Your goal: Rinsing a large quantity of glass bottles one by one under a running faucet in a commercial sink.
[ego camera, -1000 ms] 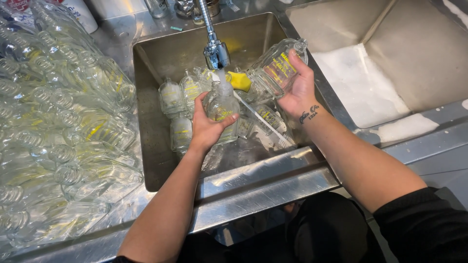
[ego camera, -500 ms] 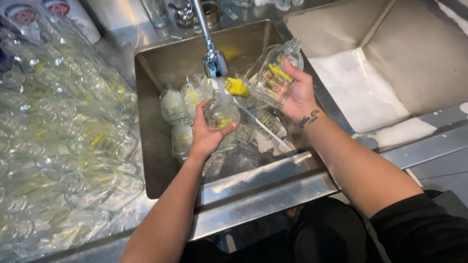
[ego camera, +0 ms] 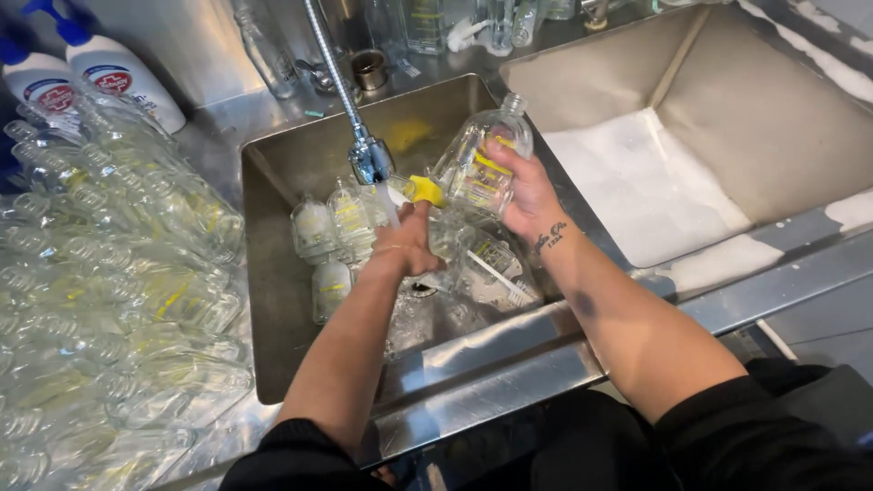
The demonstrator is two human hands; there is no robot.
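My right hand (ego camera: 527,195) grips a clear glass bottle with yellow print (ego camera: 480,165), tilted with its neck pointing up and away over the steel sink (ego camera: 273,291). My left hand (ego camera: 407,244) is under the faucet head (ego camera: 371,160), fingers curled, with water running onto it. A small yellow object (ego camera: 426,189) sits between that hand and the held bottle; whether the left hand grips anything is hidden. Several similar bottles (ego camera: 329,227) stand in the sink to the left of my hands.
A large heap of clear bottles (ego camera: 118,273) covers the counter at left. Two white pump bottles (ego camera: 114,73) stand behind it. A white-bristled brush (ego camera: 500,277) lies in the sink. At right, a second basin (ego camera: 637,182) holds white foam.
The bottle that my left hand held under the tap is no longer seen in it. My right hand lifted its bottle and turned the neck upward.
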